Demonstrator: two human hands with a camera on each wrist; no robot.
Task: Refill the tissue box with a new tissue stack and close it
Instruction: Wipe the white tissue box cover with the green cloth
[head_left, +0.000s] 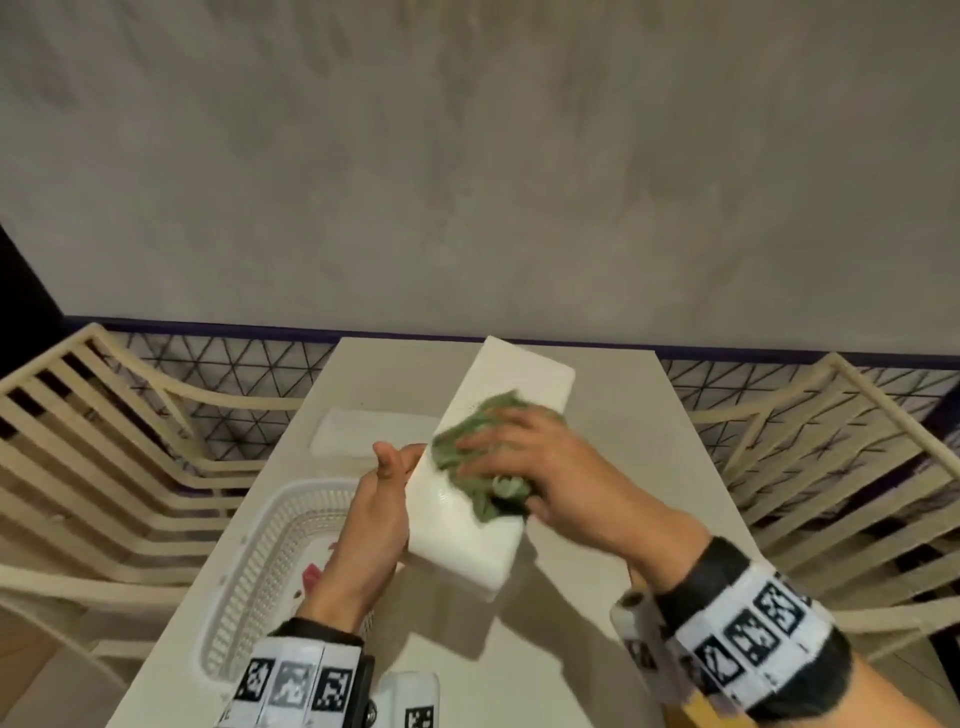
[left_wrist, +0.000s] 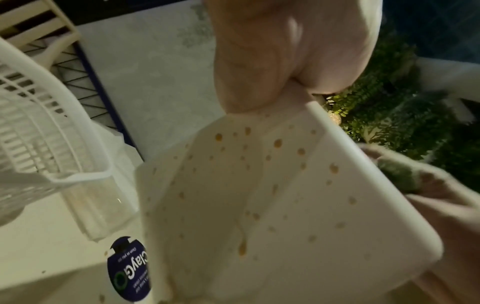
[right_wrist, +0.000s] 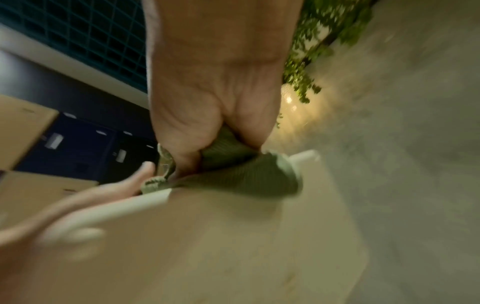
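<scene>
I am holding the box (head_left: 483, 499) up off the surface (head_left: 587, 623) with my left hand (head_left: 371, 514), fingers straight against its side so it cannot slide. My right hand (head_left: 540, 467) is pressing a green cloth (head_left: 467, 441) on top, fingers spread, wiping off the spots. The tissues (head_left: 363, 434) are lying behind, waiting.
</scene>
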